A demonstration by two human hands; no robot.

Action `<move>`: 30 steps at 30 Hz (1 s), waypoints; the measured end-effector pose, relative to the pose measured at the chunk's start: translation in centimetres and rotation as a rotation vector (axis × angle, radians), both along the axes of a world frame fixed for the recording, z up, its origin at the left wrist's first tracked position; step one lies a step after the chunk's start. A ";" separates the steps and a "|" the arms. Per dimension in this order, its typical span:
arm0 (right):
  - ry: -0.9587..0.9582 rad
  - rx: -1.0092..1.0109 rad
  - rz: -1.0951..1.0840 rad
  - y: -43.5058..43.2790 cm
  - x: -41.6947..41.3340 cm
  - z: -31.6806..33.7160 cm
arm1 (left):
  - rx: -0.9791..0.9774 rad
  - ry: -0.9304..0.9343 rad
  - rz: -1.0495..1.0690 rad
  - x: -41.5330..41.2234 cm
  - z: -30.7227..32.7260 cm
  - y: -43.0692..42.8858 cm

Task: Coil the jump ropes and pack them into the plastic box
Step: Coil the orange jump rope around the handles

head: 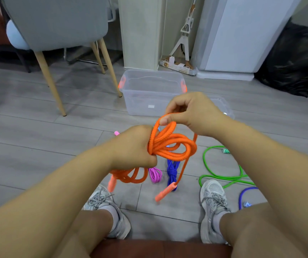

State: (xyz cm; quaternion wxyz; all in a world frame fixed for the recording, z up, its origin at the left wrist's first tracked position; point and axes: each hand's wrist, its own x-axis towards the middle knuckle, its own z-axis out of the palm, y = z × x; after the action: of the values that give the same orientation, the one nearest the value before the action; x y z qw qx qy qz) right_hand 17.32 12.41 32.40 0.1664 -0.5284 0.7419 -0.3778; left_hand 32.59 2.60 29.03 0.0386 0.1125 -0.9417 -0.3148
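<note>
Gripping the orange rope (170, 146) bundle: left hand (132, 148) clamped round it, right hand (192, 112) pinching the top loop. Plastic box (149, 101) just beyond, open-topped; possibly its lid beside.

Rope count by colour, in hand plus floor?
Orange rope: 1
Pink rope: 1
Green rope: 1
Blue ropes: 2 (coiled blue rope, loose blue rope)
Total: 5
</note>
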 end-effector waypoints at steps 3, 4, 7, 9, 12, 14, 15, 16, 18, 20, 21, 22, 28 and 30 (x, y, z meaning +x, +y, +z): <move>-0.179 -0.018 0.042 0.2 -0.3 -1.2 | 0.169 0.163 0.057 0.2 0.5 0.1; -0.227 -0.027 0.066 0.4 -0.2 -1.4 | 0.223 0.196 0.093 0.2 0.6 0.1; -0.212 0.008 0.093 0.6 0.2 -1.9 | 0.386 0.268 0.196 0.1 0.6 0.0; -0.276 0.096 0.037 0.5 0.9 -2.2 | 0.511 0.346 0.263 -0.2 0.6 -0.2; -0.343 0.186 0.042 0.7 2.4 -2.8 | 0.566 0.391 0.323 -0.4 0.9 -0.4; -0.255 0.242 0.083 1.1 3.1 -2.6 | 0.533 0.404 0.369 -0.4 0.9 -0.5; -0.190 0.260 0.103 1.4 3.2 -2.5 | 0.520 0.418 0.398 -0.3 0.8 -0.7; -0.137 0.273 0.109 1.6 3.6 -2.1 | 0.523 0.429 0.431 -0.3 0.7 -0.8; -0.066 0.288 0.113 2.1 4.1 -1.5 | 0.509 0.413 0.505 -0.3 0.6 -1.2; 0.002 0.319 0.132 2.2 4.6 -1.0 | 0.448 0.380 0.556 -0.5 0.4 -1.5; 0.051 0.344 0.138 2.2 4.7 -0.9 | 0.400 0.369 0.568 -0.6 0.3 -1.4; 0.106 0.373 0.142 2.3 4.8 -0.7 | 0.337 0.351 0.574 -0.7 0.3 -1.3; 0.250 0.347 0.205 3.5 4.5 0.2 | 0.125 0.084 0.455 -0.7 -0.2 -1.7; 0.282 0.220 0.219 3.4 4.0 0.6 | 0.089 0.047 0.372 -0.6 -0.2 -1.7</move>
State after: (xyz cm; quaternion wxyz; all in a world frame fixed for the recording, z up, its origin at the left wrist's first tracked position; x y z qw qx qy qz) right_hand 21.33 15.78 33.01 0.1578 -0.6320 0.7329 -0.1966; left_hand 31.99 0.93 28.87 0.1132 0.2791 -0.8885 -0.3463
